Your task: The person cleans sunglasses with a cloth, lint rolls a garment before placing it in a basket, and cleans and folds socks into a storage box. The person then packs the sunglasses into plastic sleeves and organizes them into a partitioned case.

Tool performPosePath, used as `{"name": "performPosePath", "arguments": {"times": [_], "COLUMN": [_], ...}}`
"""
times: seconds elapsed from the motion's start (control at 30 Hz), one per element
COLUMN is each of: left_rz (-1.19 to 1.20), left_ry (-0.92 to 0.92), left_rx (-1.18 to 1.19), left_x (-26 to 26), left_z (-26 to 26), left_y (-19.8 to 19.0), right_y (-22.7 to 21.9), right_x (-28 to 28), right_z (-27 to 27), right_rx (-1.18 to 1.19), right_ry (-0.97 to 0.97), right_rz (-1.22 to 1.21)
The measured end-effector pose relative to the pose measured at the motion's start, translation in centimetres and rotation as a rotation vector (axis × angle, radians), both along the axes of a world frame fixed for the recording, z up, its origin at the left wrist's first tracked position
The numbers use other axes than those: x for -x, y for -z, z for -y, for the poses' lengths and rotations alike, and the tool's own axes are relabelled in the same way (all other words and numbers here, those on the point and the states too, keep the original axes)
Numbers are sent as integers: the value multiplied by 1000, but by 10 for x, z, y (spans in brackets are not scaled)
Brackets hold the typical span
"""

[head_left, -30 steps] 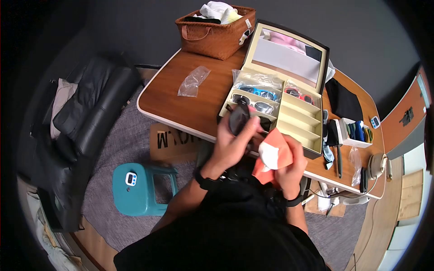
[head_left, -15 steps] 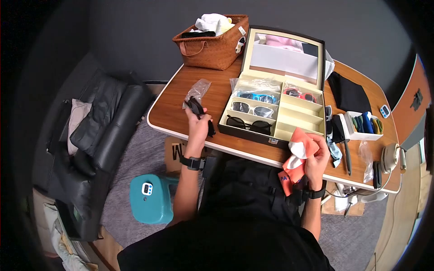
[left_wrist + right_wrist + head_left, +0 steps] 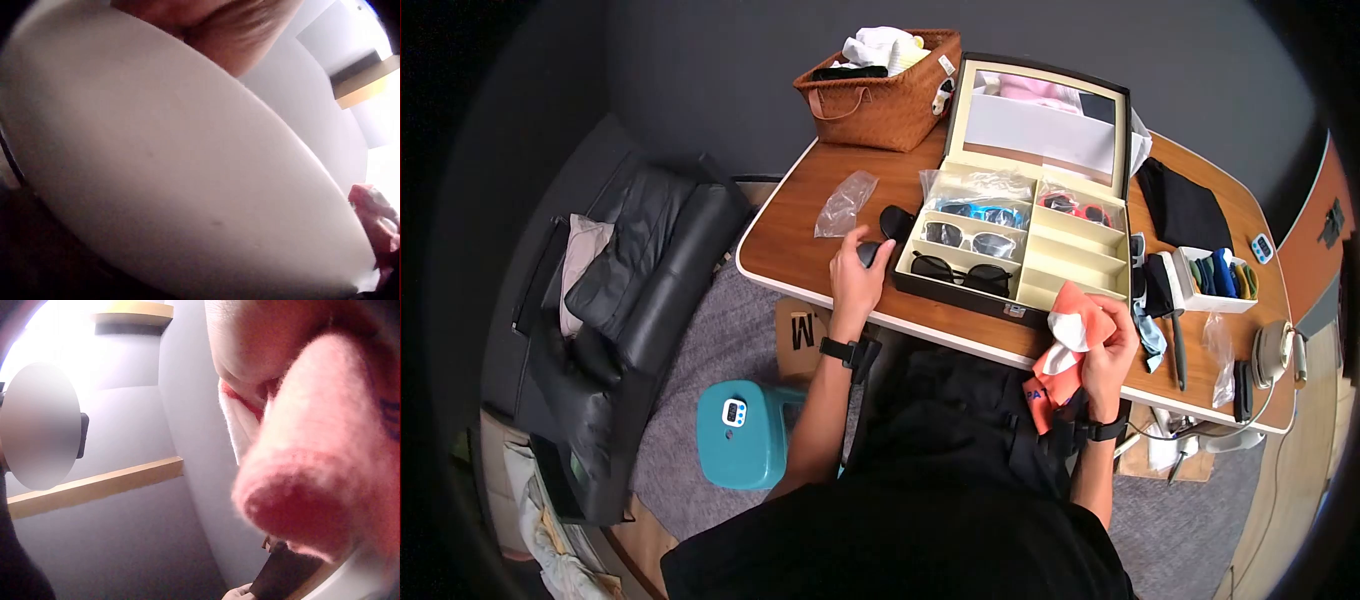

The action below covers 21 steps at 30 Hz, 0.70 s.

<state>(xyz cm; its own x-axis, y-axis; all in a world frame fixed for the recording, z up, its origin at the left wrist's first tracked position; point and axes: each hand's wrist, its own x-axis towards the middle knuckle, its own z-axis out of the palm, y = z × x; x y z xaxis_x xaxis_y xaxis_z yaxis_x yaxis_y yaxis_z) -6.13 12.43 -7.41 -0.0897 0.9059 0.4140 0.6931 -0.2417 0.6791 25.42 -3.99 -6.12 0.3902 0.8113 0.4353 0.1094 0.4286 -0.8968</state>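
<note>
My left hand (image 3: 858,285) holds a pair of dark sunglasses (image 3: 896,222) low over the table's left part, beside the display case (image 3: 1060,290). One lens shows between thumb and fingers, the other past the fingertips. In the left wrist view, skin of the hand (image 3: 240,37) shows above the pale table edge; the sunglasses are hidden there. My right hand (image 3: 1108,355) grips a bunched orange-and-white cloth (image 3: 1075,330) with dark lettering, at the case's front right corner. Up close, the right wrist view shows this cloth (image 3: 312,444) as fuzzy and folded.
The case holds black sunglasses (image 3: 960,273), white-framed ones (image 3: 970,240), and bagged blue (image 3: 985,214) and red (image 3: 1075,208) pairs. A clear bag (image 3: 846,205) lies left, below a wicker basket (image 3: 880,110). To the right are a small white box (image 3: 1215,298) of folded cloths and a corded appliance (image 3: 1272,350).
Both hands have parted from in front of the case. The left carried the sunglasses left to the clear bag, then back right beside the case. The right kept the cloth, moving right.
</note>
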Motion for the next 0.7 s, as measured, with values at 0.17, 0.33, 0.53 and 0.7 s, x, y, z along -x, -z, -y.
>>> {"name": "performPosePath", "arguments": {"times": [0.17,0.33,0.53,0.7], "left_rz": [-150,-135,-104,-171], "left_ry": [49,229,200,152], "left_rx": [-407,-120,-50,-112], "left_x": [10,16,22,18], "left_z": [-1,19,-9,-25], "left_y": [9,-14,-7,-3], "right_y": [-2,-1,-1,4], "right_x": [5,1,2,1], "right_z": [-2,-2,-2,-3], "right_rx": [0,11,-1,-4], "right_ry": [116,7,-125,-100], "right_rz": [125,28,-97,-51]}}
